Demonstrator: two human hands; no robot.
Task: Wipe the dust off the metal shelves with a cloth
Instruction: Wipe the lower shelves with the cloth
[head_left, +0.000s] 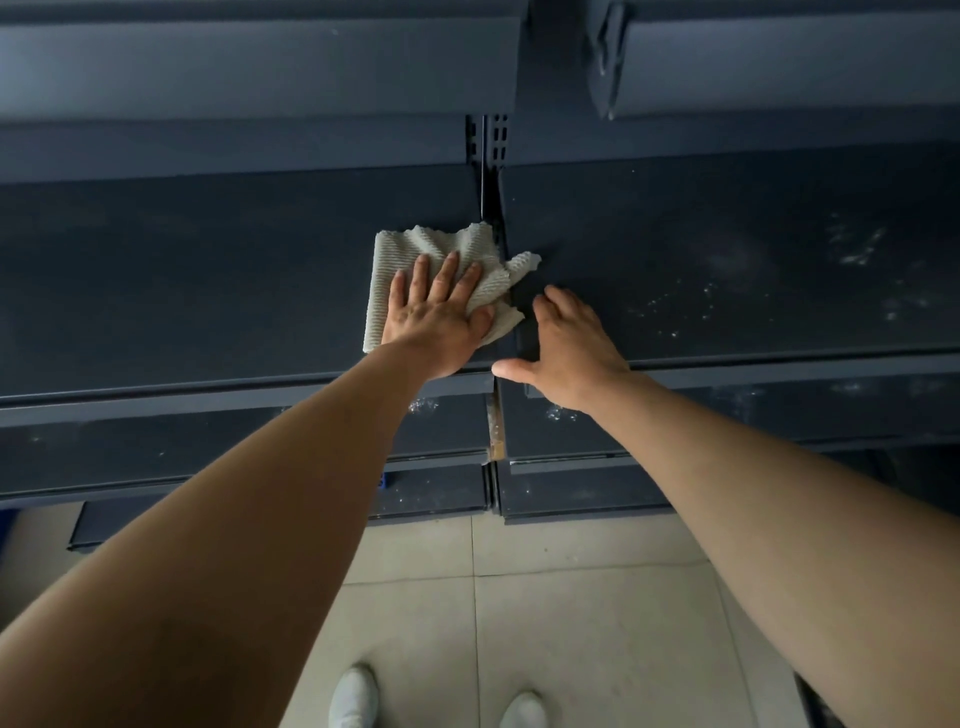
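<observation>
Both hands reach out in front on long bare arms. The left hand (436, 312) lies flat on the cloth (415, 247), with its fingers straight and a little spread, and presses it down. The right hand (571, 348) holds nothing. It rests on the front part of the right shelf (727, 260) with its fingers a little bent, and its thumb sticks out to the left along the front edge. The two hands are near each other but do not touch.

The cloth is pale and bumpy. Most of it lies on the left shelf (182, 291), close to the crack between the two shelves. One crumpled corner pokes over the crack onto the right shelf, just past the right hand's fingertips.

Both shelves are dark blue-grey metal and sit side by side. A post (491, 137) with small slots stands at the back between them. White dust specks (857, 244) dot the right shelf, well away from the cloth. Upper shelves (260, 62) hang above, and lower shelves (156, 452) with more white specks show below the arms. Under them the floor (597, 623) is made of pale tiles. Two white shoes (356, 696) stand on it at the bottom of the view.
</observation>
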